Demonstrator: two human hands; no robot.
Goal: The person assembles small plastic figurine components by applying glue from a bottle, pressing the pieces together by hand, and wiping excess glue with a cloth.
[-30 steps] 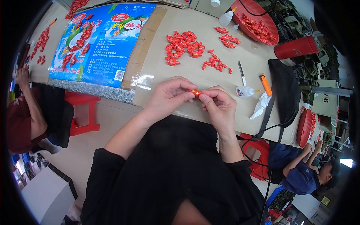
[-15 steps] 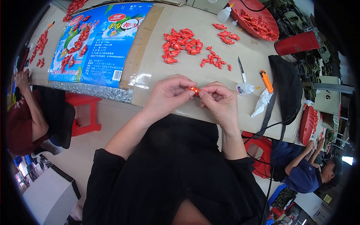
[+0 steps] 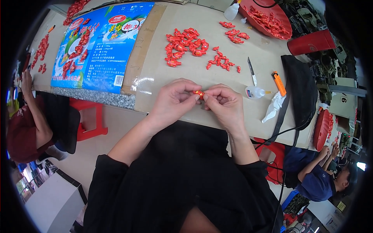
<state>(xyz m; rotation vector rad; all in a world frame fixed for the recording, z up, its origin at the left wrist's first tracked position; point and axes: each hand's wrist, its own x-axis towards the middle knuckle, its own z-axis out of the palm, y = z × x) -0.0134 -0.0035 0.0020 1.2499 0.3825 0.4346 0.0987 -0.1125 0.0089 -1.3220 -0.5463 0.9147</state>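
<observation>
Head view shows, largest first, a beige-topped table (image 3: pixel 264 58) bearing a blue printed sheet (image 3: pixel 105 70) on the left, a black fabric bag (image 3: pixel 301 89) on the right and a red bowl (image 3: pixel 283 17) heaped with small red pieces (image 3: pixel 264 21) at the far side. Left hand (image 3: pixel 175 101) and right hand (image 3: pixel 225 103) meet above the near edge, thumbs and fingers pinched, a squeeze bottle (image 3: pixel 253 92) and slim knife (image 3: pixel 252 72) to their right. Smallest is the red-and-gold piece (image 3: pixel 198 94), gripped between both hands' fingertips.

2 red stools (image 3: pixel 100 118) above a pale floor (image 3: pixel 118 126); white light (image 3: pixel 361 166) glows far right
</observation>
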